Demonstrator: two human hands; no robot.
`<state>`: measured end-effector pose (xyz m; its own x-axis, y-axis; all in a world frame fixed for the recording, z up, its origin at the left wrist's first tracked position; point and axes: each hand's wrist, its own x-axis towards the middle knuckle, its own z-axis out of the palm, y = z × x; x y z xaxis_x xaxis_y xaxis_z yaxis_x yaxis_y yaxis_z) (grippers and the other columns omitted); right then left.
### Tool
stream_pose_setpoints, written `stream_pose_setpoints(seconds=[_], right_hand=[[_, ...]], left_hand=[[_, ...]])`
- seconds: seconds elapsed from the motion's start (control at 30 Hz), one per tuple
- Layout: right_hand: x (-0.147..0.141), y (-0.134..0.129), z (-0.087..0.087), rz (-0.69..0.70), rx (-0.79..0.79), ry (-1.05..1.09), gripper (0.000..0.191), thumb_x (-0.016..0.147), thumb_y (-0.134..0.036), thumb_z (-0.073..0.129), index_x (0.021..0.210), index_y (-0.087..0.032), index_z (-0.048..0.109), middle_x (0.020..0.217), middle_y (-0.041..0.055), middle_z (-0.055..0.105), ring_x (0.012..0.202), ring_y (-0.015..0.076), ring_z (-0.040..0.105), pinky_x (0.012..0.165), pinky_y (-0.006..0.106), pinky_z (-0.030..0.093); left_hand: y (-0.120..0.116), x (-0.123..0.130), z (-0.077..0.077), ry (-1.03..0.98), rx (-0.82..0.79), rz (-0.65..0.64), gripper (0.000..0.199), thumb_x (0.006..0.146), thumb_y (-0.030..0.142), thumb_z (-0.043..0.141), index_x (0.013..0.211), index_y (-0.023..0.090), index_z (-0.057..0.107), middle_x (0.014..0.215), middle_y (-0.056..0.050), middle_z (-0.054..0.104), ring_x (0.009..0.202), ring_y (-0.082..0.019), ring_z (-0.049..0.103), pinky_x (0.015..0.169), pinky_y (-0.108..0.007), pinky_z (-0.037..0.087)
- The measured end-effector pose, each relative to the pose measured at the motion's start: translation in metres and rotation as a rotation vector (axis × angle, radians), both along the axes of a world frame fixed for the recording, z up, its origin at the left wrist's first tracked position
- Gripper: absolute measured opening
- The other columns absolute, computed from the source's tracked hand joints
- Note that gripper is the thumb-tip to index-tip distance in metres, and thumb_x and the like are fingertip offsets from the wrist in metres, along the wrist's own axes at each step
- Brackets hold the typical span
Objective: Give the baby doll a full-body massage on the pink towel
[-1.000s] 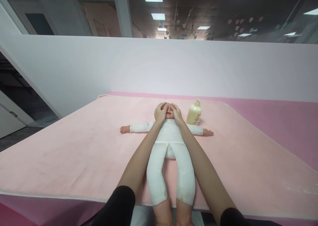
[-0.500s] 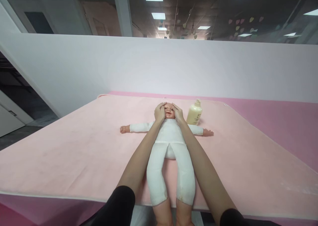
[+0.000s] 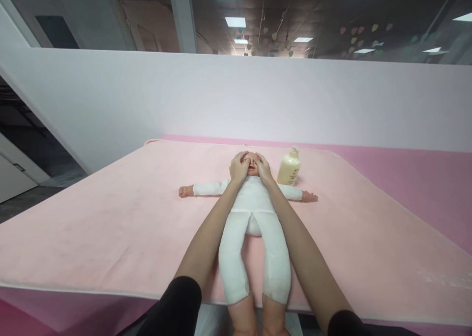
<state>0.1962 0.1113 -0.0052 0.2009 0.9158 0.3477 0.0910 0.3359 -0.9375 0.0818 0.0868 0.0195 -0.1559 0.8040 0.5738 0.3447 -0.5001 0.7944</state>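
On its back lies a baby doll (image 3: 252, 197) with a white cloth body, its arms spread out and its feet toward me past the near edge. My left hand (image 3: 239, 168) cups the left side of the doll's head, the thumb lying across the cheek near the nose. Opposite it, my right hand (image 3: 263, 168) cups the other side, its thumb also on the face. Between the thumbs the doll's mouth and forehead show; its eyes are mostly covered. The fingers curve around the head and are partly hidden behind it.
A pale yellow pump bottle (image 3: 289, 168) stands beyond the doll's right-hand arm. Everything rests on a pink padded mat (image 3: 110, 218) with a pale edge. Behind the mat rises a white wall (image 3: 236, 97) with glass above it.
Both thumbs have moved inward over the doll's face, from the sides of the head toward the nose. The doll's body and the bottle keep their places.
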Motion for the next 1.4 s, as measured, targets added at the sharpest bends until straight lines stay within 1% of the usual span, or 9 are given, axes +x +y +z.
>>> stream_pose_setpoints(seconds=[0.2, 0.33, 0.47, 0.63, 0.8, 0.97, 1.07, 1.17, 1.4], right_hand=[[0.002, -0.001, 0.002, 0.027, 0.011, 0.033, 0.046, 0.079, -0.036, 0.058, 0.121, -0.017, 0.059, 0.132, 0.0058, 0.054, 0.123, 0.0176, 0.048, 0.107, 0.032, 0.033], [0.003, 0.003, -0.002, 0.032, 0.031, 0.065, 0.05, 0.077, -0.044, 0.061, 0.119, -0.018, 0.06, 0.13, 0.0056, 0.055, 0.122, 0.0195, 0.05, 0.107, 0.035, 0.034], [0.002, 0.004, -0.003, 0.04, 0.065, 0.084, 0.046, 0.079, -0.041, 0.06, 0.117, -0.017, 0.062, 0.128, 0.0059, 0.056, 0.122, 0.0188, 0.05, 0.107, 0.035, 0.035], [0.001, 0.008, -0.004, 0.041, 0.081, 0.103, 0.038, 0.08, -0.028, 0.055, 0.115, -0.015, 0.063, 0.127, 0.0059, 0.057, 0.121, 0.017, 0.051, 0.107, 0.032, 0.034], [0.003, 0.014, -0.008, 0.045, 0.044, 0.183, 0.036, 0.078, -0.02, 0.05, 0.11, -0.016, 0.065, 0.124, 0.003, 0.06, 0.119, 0.0157, 0.052, 0.107, 0.033, 0.034], [0.002, 0.01, -0.005, 0.038, 0.009, 0.23, 0.035, 0.078, -0.025, 0.053, 0.108, -0.017, 0.066, 0.122, 0.0032, 0.061, 0.118, 0.0178, 0.053, 0.105, 0.035, 0.037], [0.002, 0.003, 0.0, 0.028, 0.009, 0.149, 0.038, 0.078, -0.035, 0.057, 0.111, -0.018, 0.064, 0.124, 0.0059, 0.06, 0.118, 0.0186, 0.052, 0.105, 0.034, 0.036], [0.002, -0.005, 0.003, 0.009, 0.002, 0.027, 0.044, 0.075, -0.04, 0.062, 0.116, -0.022, 0.059, 0.126, 0.005, 0.058, 0.118, 0.018, 0.052, 0.104, 0.034, 0.037], [0.002, -0.006, 0.003, -0.013, 0.02, -0.038, 0.042, 0.078, -0.041, 0.059, 0.116, -0.022, 0.058, 0.125, 0.0052, 0.058, 0.118, 0.017, 0.052, 0.103, 0.033, 0.037]], left_hand=[[0.001, -0.002, 0.003, 0.019, -0.102, 0.018, 0.035, 0.077, 0.024, 0.056, 0.109, 0.022, 0.067, 0.124, -0.003, 0.061, 0.116, -0.019, 0.054, 0.103, -0.031, 0.039], [0.002, -0.002, 0.005, 0.032, -0.155, 0.026, 0.034, 0.078, 0.028, 0.056, 0.11, 0.024, 0.068, 0.128, -0.004, 0.058, 0.117, -0.02, 0.054, 0.103, -0.033, 0.037], [0.002, -0.002, 0.006, -0.01, -0.182, 0.041, 0.032, 0.081, 0.029, 0.052, 0.108, 0.024, 0.069, 0.129, -0.004, 0.058, 0.114, -0.02, 0.056, 0.102, -0.032, 0.038], [0.002, 0.0, 0.006, -0.056, -0.156, 0.042, 0.033, 0.082, 0.023, 0.044, 0.104, 0.023, 0.07, 0.123, -0.001, 0.062, 0.116, -0.017, 0.055, 0.101, -0.029, 0.039], [0.0, 0.0, 0.005, -0.049, -0.105, 0.04, 0.041, 0.081, 0.014, 0.035, 0.102, 0.021, 0.069, 0.115, -0.001, 0.066, 0.11, -0.015, 0.057, 0.098, -0.026, 0.042], [-0.004, 0.001, 0.005, -0.01, -0.069, 0.072, 0.042, 0.081, 0.012, 0.033, 0.103, 0.02, 0.068, 0.114, -0.001, 0.066, 0.109, -0.015, 0.057, 0.098, -0.027, 0.042], [-0.007, 0.002, 0.005, -0.003, -0.053, 0.049, 0.034, 0.083, 0.02, 0.04, 0.105, 0.021, 0.067, 0.115, -0.001, 0.066, 0.109, -0.016, 0.058, 0.097, -0.027, 0.042], [-0.009, 0.002, 0.007, 0.009, -0.067, 0.052, 0.031, 0.08, 0.031, 0.054, 0.107, 0.022, 0.066, 0.115, -0.002, 0.066, 0.108, -0.018, 0.059, 0.096, -0.029, 0.044], [0.006, -0.001, 0.003, -0.117, -0.146, 0.003, 0.031, 0.074, 0.031, 0.062, 0.103, 0.021, 0.069, 0.113, -0.004, 0.067, 0.108, -0.019, 0.06, 0.097, -0.029, 0.044]])
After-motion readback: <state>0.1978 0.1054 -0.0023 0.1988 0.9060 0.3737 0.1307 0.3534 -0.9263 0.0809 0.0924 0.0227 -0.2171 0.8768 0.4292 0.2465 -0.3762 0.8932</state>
